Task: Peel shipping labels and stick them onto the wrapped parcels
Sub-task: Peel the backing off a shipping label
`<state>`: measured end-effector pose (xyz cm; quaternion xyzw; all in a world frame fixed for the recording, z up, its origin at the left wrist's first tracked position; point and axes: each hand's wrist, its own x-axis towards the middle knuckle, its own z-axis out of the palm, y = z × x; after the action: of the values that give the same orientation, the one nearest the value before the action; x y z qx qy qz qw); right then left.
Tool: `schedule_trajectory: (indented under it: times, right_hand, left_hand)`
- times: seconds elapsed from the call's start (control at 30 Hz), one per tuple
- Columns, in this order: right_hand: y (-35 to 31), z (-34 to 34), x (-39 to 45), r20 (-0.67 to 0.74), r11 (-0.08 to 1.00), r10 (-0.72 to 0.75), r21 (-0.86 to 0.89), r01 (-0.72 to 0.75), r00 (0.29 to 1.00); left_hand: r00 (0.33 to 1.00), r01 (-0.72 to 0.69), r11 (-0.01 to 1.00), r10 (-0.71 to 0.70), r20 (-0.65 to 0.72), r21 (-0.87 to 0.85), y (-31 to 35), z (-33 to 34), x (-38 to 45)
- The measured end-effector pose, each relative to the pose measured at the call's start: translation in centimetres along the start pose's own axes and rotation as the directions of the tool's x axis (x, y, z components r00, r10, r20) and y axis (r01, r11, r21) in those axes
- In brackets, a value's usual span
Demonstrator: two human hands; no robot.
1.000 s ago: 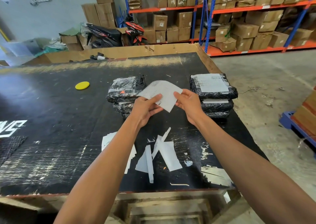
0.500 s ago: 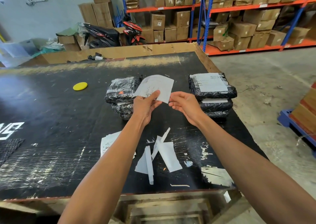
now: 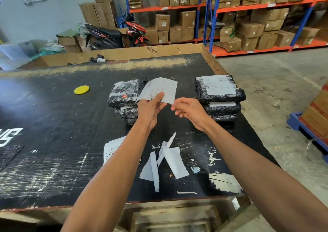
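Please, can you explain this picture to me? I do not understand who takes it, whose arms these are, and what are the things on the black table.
There is no machine here. A person wears a camera on the head, so you look down along their own two arms. The left hand pinches a white shipping label, held above the black table. The right hand is at the label's lower corner, fingers curled, seemingly peeling its backing. On the table stand two stacks of black wrapped parcels: the left stack has no label on top, the right stack has one. Nearer lie peeled backing strips, more label sheets and a yellow disc.
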<state>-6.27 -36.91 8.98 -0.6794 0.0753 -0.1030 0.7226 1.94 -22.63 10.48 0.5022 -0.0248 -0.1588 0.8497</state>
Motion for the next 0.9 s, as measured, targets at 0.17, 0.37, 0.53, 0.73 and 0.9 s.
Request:
schedule_trajectory:
  times: [0.17,0.37,0.53,0.73,0.9]
  right_hand:
    - [0.0,0.2,0.1,0.012,1.0,-0.021,0.0,0.021,1.0]
    - [-0.1,0.3,0.1,-0.012,0.998,-0.062,-0.011,0.062,0.998]
    - [-0.4,0.0,0.2,-0.068,0.992,-0.127,0.002,0.127,0.99]
    - [-0.9,-0.8,0.4,-0.164,0.985,-0.143,0.074,0.157,0.976]
    - [-1.3,-0.9,0.5,-0.182,0.975,-0.171,0.113,0.193,0.968]
  left_hand:
    - [1.0,0.005,1.0,-0.005,-0.007,0.0,0.0,0.0,0.0]
    - [0.998,0.057,0.998,-0.057,-0.023,-0.011,0.0,0.3,-0.3]
    - [0.919,0.373,0.824,-0.392,-0.046,0.426,0.7,0.6,-0.9]
    - [0.963,0.109,0.618,-0.259,0.072,0.779,2.5,0.8,-1.7]
    - [0.851,-0.523,0.511,0.35,0.391,0.682,2.7,2.2,-1.5]
